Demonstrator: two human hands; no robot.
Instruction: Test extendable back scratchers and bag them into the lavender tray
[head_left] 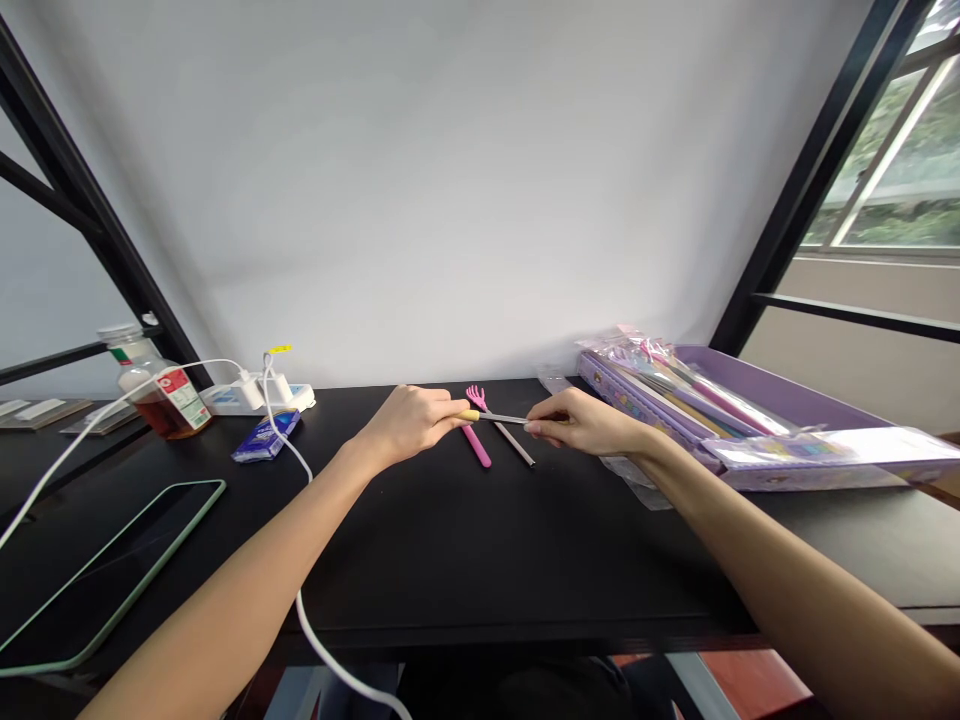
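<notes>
Several things crowd the black surface (442,540) around the hands. Toward the left stand a glass bottle of amber liquid (161,395) with a red-and-white label and, just beside it, a white power strip (255,400) with plugs in it. A white cable (304,600) runs from those plugs across the surface and down over its front edge. A blue packet (266,437) lies in front of the strip, and a dark tablet in a pale green case (105,570) sits at the near left corner. On the right, a purple tray (772,385) holds flat packaged stationery sets (825,460), some in clear plastic.

Between the hands, a yellow-handled metal tool (491,416) is held level above the surface, just behind a pink claw-headed piece (475,398), a pink handle (477,446) and a thin grey rod (514,444). The left hand (411,420) is closed around the yellow handle. The right hand (581,422) reaches in from the other side, its thumb and fingers drawn together at the tool's metal end, though whether they grip it is too small to tell.
</notes>
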